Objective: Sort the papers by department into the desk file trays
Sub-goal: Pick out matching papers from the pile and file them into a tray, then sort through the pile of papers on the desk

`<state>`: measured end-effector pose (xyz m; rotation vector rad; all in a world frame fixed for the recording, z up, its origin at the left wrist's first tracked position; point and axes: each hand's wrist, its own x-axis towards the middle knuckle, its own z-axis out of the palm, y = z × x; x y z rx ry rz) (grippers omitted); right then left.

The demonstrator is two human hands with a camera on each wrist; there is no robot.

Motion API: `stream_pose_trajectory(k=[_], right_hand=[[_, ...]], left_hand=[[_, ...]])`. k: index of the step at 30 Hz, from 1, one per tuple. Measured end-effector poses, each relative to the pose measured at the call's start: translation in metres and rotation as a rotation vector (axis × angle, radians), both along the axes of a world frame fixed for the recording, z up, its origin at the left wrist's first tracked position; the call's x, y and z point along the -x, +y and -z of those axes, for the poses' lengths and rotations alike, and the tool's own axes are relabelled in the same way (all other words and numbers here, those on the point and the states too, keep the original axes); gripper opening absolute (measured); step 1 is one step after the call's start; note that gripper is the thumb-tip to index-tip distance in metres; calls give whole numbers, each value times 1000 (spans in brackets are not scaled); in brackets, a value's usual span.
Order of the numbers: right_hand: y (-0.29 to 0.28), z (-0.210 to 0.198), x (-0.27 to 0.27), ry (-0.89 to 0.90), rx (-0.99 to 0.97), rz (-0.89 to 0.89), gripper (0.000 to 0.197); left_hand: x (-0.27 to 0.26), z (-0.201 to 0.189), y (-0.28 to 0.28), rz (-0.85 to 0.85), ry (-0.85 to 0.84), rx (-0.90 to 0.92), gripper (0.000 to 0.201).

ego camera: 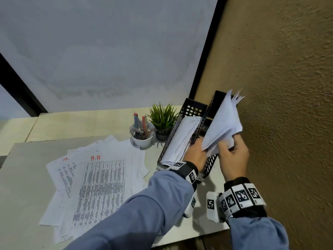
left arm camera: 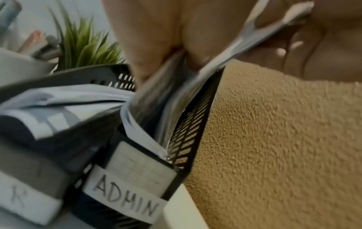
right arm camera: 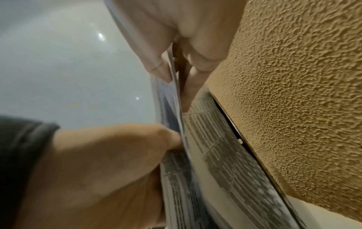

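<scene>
Two black perforated file trays stand against the wall. The left tray [ego camera: 191, 109] holds a white stack. The right tray [left arm camera: 188, 139] bears an "ADMIN" label [left arm camera: 125, 199]. A bundle of printed papers [ego camera: 223, 123] leans half inside the ADMIN tray, its top fanned out. My left hand [ego camera: 197, 150] grips the bundle's lower left edge. My right hand [ego camera: 228, 150] pinches its lower right part, thumb in front and fingers [right arm camera: 195, 62] behind. Loose sheets marked "H.R" in red [ego camera: 100, 177] lie spread on the desk to the left.
A white cup of pens [ego camera: 141, 134] and a small potted plant [ego camera: 163, 121] stand just left of the trays. The textured tan wall [ego camera: 279, 105] runs close along the right of the ADMIN tray. The desk's front edge [ego camera: 198, 237] is near my forearms.
</scene>
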<state>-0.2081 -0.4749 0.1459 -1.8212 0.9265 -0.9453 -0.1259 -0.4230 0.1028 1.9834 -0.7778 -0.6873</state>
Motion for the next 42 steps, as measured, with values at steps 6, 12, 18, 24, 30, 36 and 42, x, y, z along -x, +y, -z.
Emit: stream_pose_trajectory(k=[6,12,18,24,30,36,42], right_hand=[[-1,6,-3,126,116,29,27],[0,7,-7,267,97,48,12],[9,8,-12,280,51,77,14],[59,0,-33,-75,389,16,22],[130,61,-77,217,109,-468,14],[173,138,-103,754,-459,-554,46],[193,157,-113,862,-495,-452,24]], left_hand=[[-1,6,-11,77,-92,-199,30],[-2,14,-8,142,-186,-320,33],[-10,2,17,114,-248,-204,28],[-40,18,113,-128,-36,-90,55],[-104,96,248,-595,52,-459,49],[-122,124,325,-833,97,-685,59],[-120,132,339,-849,269,-436,59]])
